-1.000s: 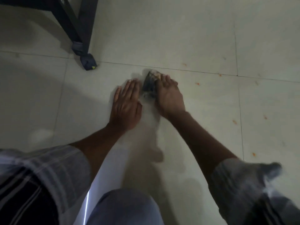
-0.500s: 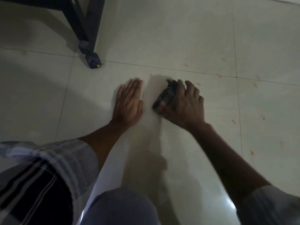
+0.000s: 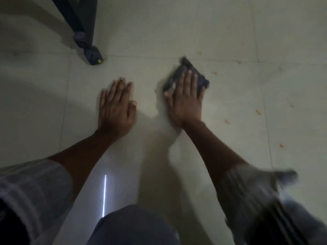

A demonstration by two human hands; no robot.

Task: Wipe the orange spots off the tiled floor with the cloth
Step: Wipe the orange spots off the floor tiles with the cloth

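The dark crumpled cloth [image 3: 187, 75] is pressed flat to the pale tiled floor [image 3: 177, 23] under the right hand [image 3: 185, 99], fingers extended, not clenched. The left hand [image 3: 115, 108] lies open, bracing. Wiping is judged underway; the nearest small orange spots [image 3: 215, 73], beside the grout line, would be swept next.

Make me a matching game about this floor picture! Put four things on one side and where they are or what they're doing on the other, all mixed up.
Things:
1. left hand
2. right hand
3. cloth
4. furniture leg

Places or states:
A. standing at the top left
B. pressed under a hand on the floor
C. flat on the bare tile, holding nothing
D. pushing down on the dark cloth

Pairs: 1-C, 2-D, 3-B, 4-A
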